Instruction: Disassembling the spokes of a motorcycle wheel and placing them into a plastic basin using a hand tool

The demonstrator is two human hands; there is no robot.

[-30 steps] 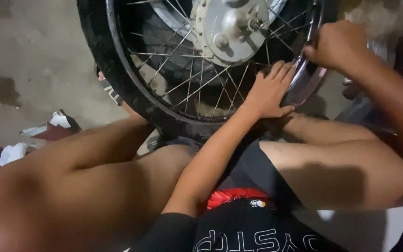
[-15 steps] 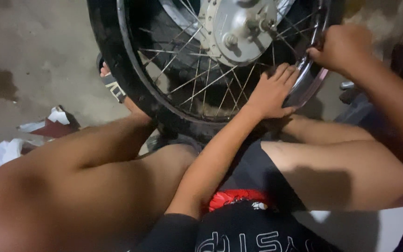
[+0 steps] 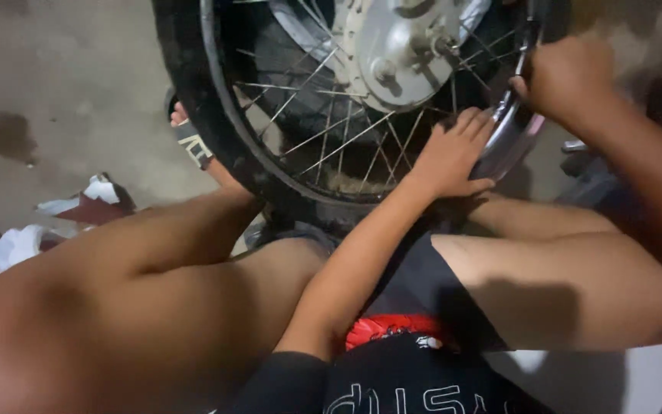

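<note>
Right hand [image 3: 568,80] is clenched in a tight fist at the right edge of the wheel, its grip shut around what looks like a thin tool or the rim lip itself; the view is too blurred there to say which. Just below and inboard of it, the left hand [image 3: 450,157] lies flat, fingers spread and extended, palm pressing the chrome rim [image 3: 511,149] where the spokes [image 3: 346,142] meet it, so that grip is wide, clasping nothing, only bearing down. The two hands sit close together on the same lower-right arc of the rim, the right one nearer the outer edge, the left one nearer the hub. From there the rim curves away up and to the left, and the black tyre [image 3: 204,130] wraps its far left side. The wheel stands roughly upright between the person's bare legs, its axle line pointing toward the camera, with the silver hub plate [image 3: 400,46] up and left of both hands. Beyond the tyre on the left, a sandalled foot [image 3: 185,130] rests on the concrete floor [image 3: 55,77], with crumpled white scraps [image 3: 20,241] further left of the wheel.
</note>
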